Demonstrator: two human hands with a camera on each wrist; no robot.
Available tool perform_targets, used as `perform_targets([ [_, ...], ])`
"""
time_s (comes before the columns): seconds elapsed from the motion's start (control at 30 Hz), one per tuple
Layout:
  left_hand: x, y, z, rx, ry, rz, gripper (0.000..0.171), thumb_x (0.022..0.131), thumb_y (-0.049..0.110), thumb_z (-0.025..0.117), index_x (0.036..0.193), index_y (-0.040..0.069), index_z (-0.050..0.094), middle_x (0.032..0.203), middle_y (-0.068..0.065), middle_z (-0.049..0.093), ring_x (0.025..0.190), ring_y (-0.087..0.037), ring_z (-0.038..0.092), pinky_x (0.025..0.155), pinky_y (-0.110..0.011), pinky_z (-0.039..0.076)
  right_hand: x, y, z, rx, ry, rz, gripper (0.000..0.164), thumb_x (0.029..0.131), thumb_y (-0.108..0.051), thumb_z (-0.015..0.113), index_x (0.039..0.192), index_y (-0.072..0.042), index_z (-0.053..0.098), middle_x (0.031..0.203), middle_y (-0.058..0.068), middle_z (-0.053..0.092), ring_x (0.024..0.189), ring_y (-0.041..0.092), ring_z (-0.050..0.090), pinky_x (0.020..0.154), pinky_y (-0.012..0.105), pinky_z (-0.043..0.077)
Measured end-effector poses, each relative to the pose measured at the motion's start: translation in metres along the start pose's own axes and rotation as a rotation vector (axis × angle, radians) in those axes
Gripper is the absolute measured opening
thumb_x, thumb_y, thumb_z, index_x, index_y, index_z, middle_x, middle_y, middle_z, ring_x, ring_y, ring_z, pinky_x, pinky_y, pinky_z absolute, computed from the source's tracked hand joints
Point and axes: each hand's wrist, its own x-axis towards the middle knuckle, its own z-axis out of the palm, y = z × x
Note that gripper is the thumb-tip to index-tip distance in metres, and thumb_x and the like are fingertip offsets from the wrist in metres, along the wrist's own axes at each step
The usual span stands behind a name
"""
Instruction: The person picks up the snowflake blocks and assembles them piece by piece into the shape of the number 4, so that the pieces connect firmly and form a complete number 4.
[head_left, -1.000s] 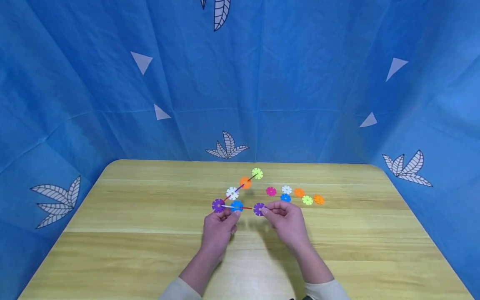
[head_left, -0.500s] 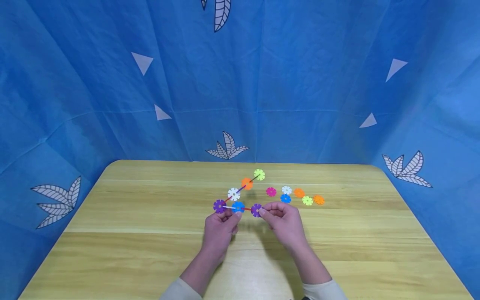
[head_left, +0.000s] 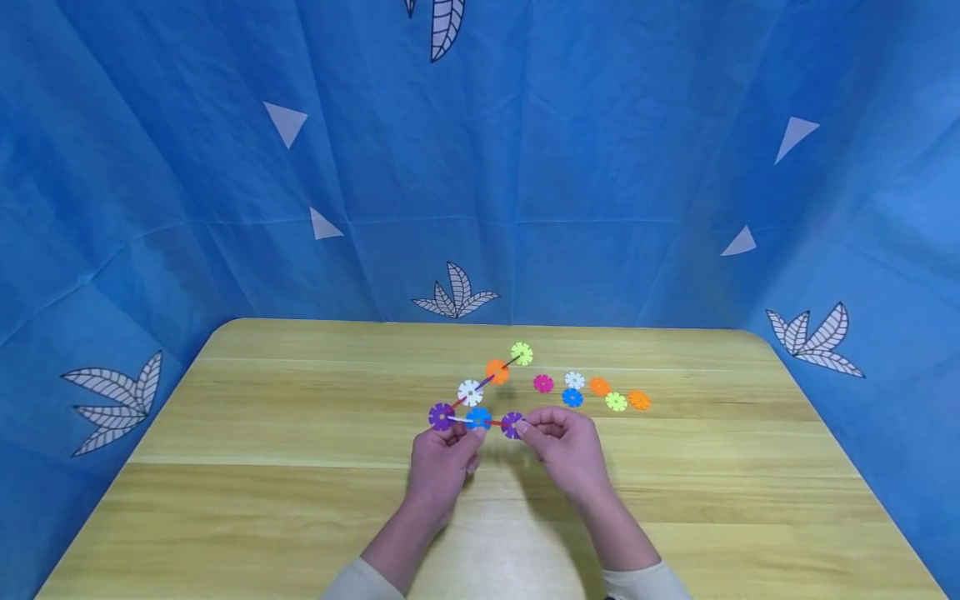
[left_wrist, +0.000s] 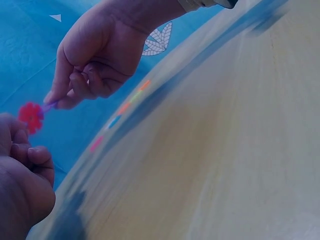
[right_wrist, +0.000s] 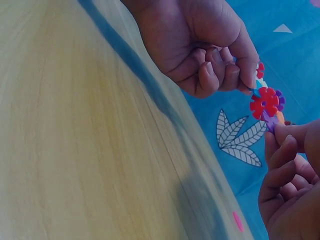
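A V-shaped chain of notched snowflake discs hangs above the table in the head view. My left hand pinches its blue disc; a purple disc forms the bend. From there a white disc, an orange disc and a lime disc slant away, with edge-on discs between them. My right hand pinches another purple disc, which meets the edge-on red disc beside the blue one. The right wrist view shows this red disc touching the purple disc; how deep the notches sit is unclear.
Several loose discs lie on the wooden table to the right: a pink disc, a white disc, a blue disc, a lime disc and two orange ones. A blue cloth hangs behind the table's far edge.
My right hand has moved left, bringing its purple disc from apart to meeting the red disc. The chain in my left hand has shifted slightly right and toward me.
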Motion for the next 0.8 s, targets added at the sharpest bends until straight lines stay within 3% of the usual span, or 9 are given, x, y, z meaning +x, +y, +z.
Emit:
perform_targets([
  [0.57, 0.0031, -0.0046, -0.0006, -0.052, -0.010, 0.040, 0.020, 0.088, 0.004, 0.073, 0.076, 0.001, 0.059, 0.070, -0.003, 0.053, 0.053, -0.010, 0.043, 0.049, -0.020, 0.039, 0.0011, 0.0010, -0.0006, 0.080, -0.009, 0.030, 0.012, 0.088, -0.005, 0.076, 0.094, 0.004, 0.070, 0.083, 0.019, 0.068, 0.061, 0.017, 0.052, 0.053, 0.025, 0.046],
  [0.8, 0.0026, -0.0051, 0.0014, 0.006, -0.030, 0.021, 0.023, 0.089, 0.008, 0.075, 0.096, -0.012, 0.067, 0.069, -0.004, 0.056, 0.054, -0.011, 0.046, 0.050, -0.020, 0.040, 0.0017, 0.0018, 0.0013, 0.094, -0.039, -0.001, 0.016, 0.088, -0.007, 0.076, 0.095, 0.006, 0.070, 0.081, 0.014, 0.067, 0.061, 0.017, 0.052, 0.053, 0.025, 0.046],
])
